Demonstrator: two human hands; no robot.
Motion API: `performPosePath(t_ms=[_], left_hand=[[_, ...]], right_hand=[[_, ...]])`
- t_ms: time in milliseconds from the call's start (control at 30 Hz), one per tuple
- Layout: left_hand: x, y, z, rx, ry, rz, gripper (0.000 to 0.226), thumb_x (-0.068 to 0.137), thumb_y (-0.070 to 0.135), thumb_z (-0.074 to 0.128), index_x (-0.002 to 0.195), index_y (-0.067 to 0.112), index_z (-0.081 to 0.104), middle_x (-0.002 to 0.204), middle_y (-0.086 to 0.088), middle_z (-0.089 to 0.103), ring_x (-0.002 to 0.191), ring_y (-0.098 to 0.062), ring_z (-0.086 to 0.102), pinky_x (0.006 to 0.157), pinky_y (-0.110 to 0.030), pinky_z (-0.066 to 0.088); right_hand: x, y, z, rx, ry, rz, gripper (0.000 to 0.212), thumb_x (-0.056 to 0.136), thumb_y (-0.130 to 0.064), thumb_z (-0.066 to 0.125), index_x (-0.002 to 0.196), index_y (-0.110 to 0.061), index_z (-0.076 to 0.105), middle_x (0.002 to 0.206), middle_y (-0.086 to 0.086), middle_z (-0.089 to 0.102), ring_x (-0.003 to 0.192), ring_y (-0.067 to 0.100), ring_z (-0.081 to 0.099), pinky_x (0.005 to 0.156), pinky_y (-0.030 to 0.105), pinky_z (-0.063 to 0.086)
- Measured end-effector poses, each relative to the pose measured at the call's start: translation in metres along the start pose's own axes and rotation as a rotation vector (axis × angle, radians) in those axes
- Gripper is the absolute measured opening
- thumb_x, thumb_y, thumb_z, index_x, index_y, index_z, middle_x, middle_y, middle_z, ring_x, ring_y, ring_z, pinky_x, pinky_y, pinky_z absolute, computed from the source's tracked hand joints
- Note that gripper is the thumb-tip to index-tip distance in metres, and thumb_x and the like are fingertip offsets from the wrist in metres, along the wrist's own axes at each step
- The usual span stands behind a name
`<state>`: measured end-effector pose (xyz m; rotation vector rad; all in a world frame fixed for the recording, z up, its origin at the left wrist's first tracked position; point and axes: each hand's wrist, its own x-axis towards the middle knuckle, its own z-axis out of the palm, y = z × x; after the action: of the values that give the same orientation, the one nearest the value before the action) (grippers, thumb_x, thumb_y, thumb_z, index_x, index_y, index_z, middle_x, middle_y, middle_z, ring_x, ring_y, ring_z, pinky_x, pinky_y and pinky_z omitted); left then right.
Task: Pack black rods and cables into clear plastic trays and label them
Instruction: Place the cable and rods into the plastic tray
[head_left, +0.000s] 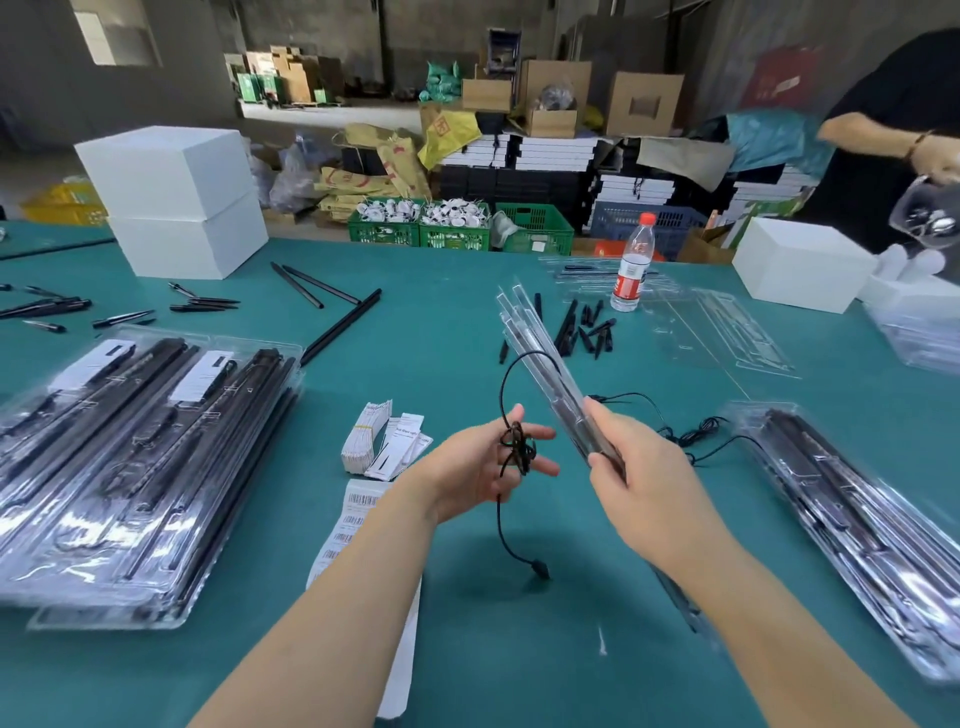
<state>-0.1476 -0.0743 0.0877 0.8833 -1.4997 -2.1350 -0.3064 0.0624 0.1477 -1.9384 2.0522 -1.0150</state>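
Observation:
My right hand (636, 467) grips a clear plastic tray (540, 358) with black rods inside, held tilted above the green table (447, 322). My left hand (488, 467) holds a coiled black cable (517, 447) wound around its fingers. One loop of the cable rises toward the tray, and its plug end (540, 568) hangs down below the hand. Packed trays with white labels (130, 441) are stacked at the left. More filled trays (852, 525) lie at the right. A bundle of white labels (382, 439) sits in front of my left hand.
Loose black rods (332, 306) and short black tips (587, 327) lie on the far table. A water bottle (632, 265), empty clear trays (722, 322) and white boxes (182, 202) stand behind. Another person (904, 150) works at the right. Barcode sheets (348, 519) lie under my left forearm.

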Motion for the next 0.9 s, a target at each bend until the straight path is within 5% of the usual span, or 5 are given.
performPosePath(t_ms=[133,367,567,733,900], left_hand=[[-0.01,0.004,-0.016,0.112,0.133,-0.021,0.044,0.096,0.056,0.051,0.111,0.022,0.075,0.076,0.001,0.063,0.056,-0.011,0.037,0.062,-0.024,0.034],[-0.035,-0.001,-0.054,0.325,0.179,0.109,0.025,0.095,0.019,0.068,0.12,0.023,0.069,0.076,0.012,0.061,0.064,-0.007,0.048,0.066,-0.018,0.04],[-0.04,0.001,-0.054,0.434,0.362,0.165,0.018,0.088,0.016,0.076,0.104,0.023,0.072,0.075,0.005,0.072,0.072,-0.006,0.062,0.056,-0.014,0.041],[-0.038,0.005,-0.047,0.648,0.424,0.216,0.005,0.089,0.025,0.073,0.087,0.029,0.074,0.076,0.007,0.074,0.065,-0.011,0.063,0.066,-0.02,0.051],[-0.036,0.013,-0.036,0.93,0.395,0.214,0.013,0.095,0.028,0.064,0.083,0.029,0.07,0.071,0.014,0.067,0.06,-0.004,0.057,0.058,-0.016,0.047]], right_hand=[[0.0,0.003,0.006,-0.102,-0.065,0.052,0.047,0.095,-0.001,0.046,0.14,-0.016,0.048,0.09,-0.006,0.051,0.076,0.008,0.047,0.065,0.017,0.036],[-0.013,0.024,0.054,-0.311,-0.188,0.258,0.061,0.088,0.007,0.046,0.145,-0.013,0.032,0.112,-0.001,0.044,0.075,0.012,0.044,0.06,0.022,0.034],[-0.032,0.04,0.097,-0.45,-0.244,0.239,0.069,0.088,-0.001,0.054,0.151,-0.012,0.028,0.145,0.004,0.04,0.13,0.022,0.04,0.111,0.031,0.034],[-0.036,0.041,0.105,-0.37,-0.336,0.252,0.053,0.098,-0.024,0.049,0.149,-0.016,0.035,0.156,0.005,0.03,0.143,0.022,0.03,0.117,0.034,0.028],[-0.007,0.022,0.083,-0.102,-0.057,0.04,0.048,0.095,-0.017,0.056,0.143,-0.014,0.052,0.151,0.0,0.042,0.138,0.018,0.039,0.114,0.025,0.028]])
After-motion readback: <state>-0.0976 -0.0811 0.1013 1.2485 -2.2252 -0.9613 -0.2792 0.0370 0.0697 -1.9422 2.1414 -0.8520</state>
